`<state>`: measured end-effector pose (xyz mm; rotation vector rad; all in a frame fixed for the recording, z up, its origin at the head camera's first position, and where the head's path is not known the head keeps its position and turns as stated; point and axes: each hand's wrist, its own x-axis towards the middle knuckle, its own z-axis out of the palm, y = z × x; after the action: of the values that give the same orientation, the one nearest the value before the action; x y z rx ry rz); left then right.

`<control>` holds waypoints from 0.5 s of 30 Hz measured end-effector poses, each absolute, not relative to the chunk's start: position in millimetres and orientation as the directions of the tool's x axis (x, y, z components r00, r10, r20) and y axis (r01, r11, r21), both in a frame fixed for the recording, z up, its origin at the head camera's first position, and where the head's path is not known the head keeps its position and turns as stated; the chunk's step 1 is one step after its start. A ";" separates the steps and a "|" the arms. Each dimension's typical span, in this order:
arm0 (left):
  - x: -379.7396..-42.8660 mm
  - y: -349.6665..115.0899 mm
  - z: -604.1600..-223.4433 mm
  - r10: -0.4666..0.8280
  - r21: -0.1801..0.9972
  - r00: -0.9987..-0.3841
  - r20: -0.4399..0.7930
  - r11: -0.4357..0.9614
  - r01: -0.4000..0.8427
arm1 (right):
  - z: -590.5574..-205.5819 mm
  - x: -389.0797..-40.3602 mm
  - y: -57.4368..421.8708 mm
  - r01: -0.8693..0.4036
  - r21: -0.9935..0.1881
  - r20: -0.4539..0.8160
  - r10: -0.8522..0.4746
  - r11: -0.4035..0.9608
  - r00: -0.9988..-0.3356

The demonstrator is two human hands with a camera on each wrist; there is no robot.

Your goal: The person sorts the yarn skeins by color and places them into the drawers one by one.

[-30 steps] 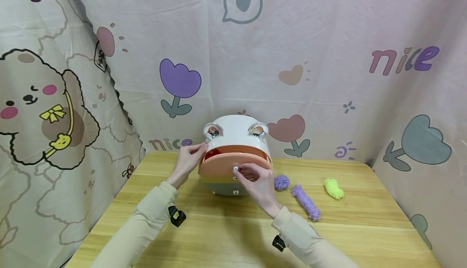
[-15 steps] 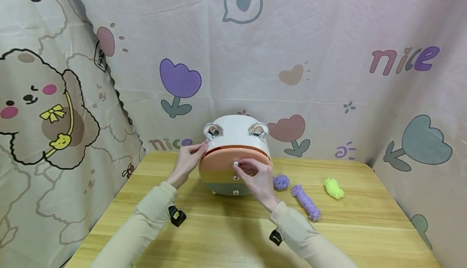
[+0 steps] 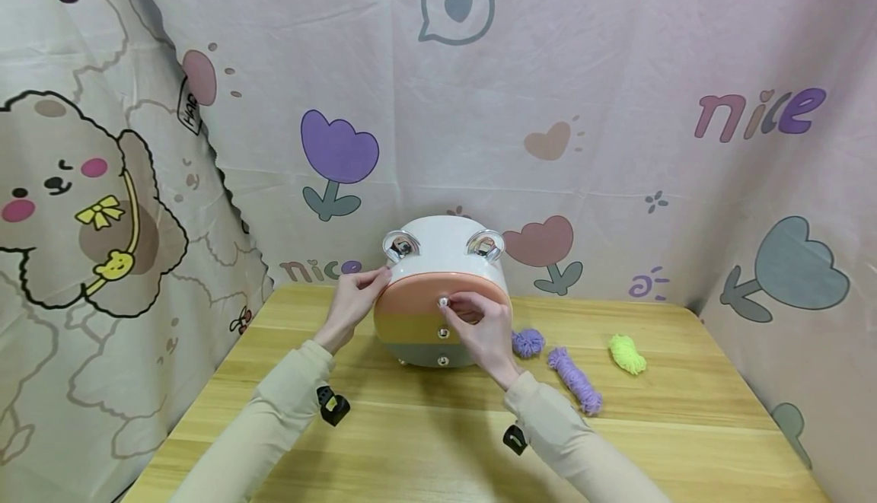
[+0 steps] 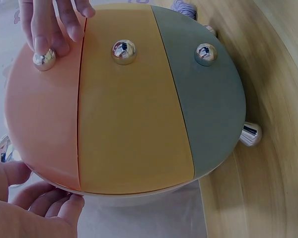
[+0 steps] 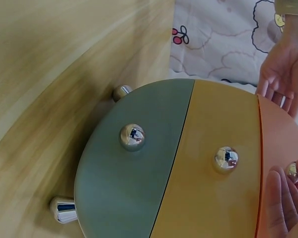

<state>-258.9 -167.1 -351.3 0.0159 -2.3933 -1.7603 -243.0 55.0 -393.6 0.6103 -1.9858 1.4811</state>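
A small rounded drawer box [image 3: 448,248] with a white shell and shiny eye-like rings on top stands on the table. Its front has an orange drawer [image 3: 411,295], a yellow drawer [image 4: 124,119] and a grey-green drawer [image 5: 134,178], each bearing a silver ball knob. My right hand [image 3: 485,329] pinches the orange drawer's knob [image 5: 293,172] between thumb and fingers. That drawer sits flush with the shell. My left hand [image 3: 356,300] grips the upper left side of the box, thumb and fingers at the rim.
Right of the box on the wooden table [image 3: 425,434] lie a purple yarn bundle [image 3: 528,342], a longer purple yarn skein [image 3: 575,381] and a neon yellow yarn bundle [image 3: 626,354]. A printed curtain [image 3: 438,107] hangs behind and at the sides.
My right hand has pushed the orange drawer in and slightly up; the gap above it, which showed something red inside, is gone. My left hand has stayed in place.
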 end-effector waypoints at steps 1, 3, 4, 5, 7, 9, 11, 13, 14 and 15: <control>-258.9 -167.1 -351.2 -0.109 0.949 -0.986 0.129 0.303 0.091 | -393.4 -243.4 55.1 -0.664 -0.694 0.687 -0.019 0.280 -0.726; -258.8 -167.1 -351.0 -0.109 0.949 -0.986 0.125 0.303 0.087 | -393.2 -244.1 54.9 -0.660 -0.695 0.684 -0.022 0.284 -0.729; -258.7 -167.1 -350.9 -0.108 0.949 -0.986 0.123 0.302 0.085 | -393.0 -244.3 55.0 -0.655 -0.698 0.679 -0.024 0.289 -0.734; -258.7 -167.1 -350.9 -0.107 0.950 -0.987 0.122 0.301 0.084 | -392.9 -244.5 54.8 -0.651 -0.702 0.674 -0.026 0.290 -0.738; -258.7 -167.2 -350.8 -0.107 0.950 -0.987 0.121 0.301 0.084 | -392.4 -244.7 54.5 -0.642 -0.710 0.664 -0.030 0.290 -0.747; -258.6 -167.2 -350.8 -0.107 0.950 -0.987 0.120 0.301 0.083 | -392.2 -245.0 54.3 -0.638 -0.713 0.659 -0.033 0.292 -0.751; -258.5 -167.2 -350.8 -0.106 0.950 -0.987 0.120 0.302 0.083 | -392.0 -245.3 54.2 -0.637 -0.713 0.658 -0.033 0.293 -0.752; -258.4 -167.3 -350.9 -0.108 0.948 -0.987 0.121 0.306 0.083 | -392.1 -245.7 54.2 -0.639 -0.710 0.662 -0.032 0.296 -0.749; -258.4 -167.2 -350.9 -0.108 0.948 -0.987 0.121 0.306 0.083 | -392.2 -246.0 54.1 -0.642 -0.707 0.664 -0.032 0.297 -0.747; -258.5 -167.3 -351.0 -0.109 0.948 -0.987 0.122 0.307 0.083 | -392.4 -246.3 54.1 -0.644 -0.704 0.667 -0.032 0.300 -0.744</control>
<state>-258.5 -167.3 -351.0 0.0237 -2.4035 -1.7586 -246.3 54.1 -392.4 0.5991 -2.0291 1.4693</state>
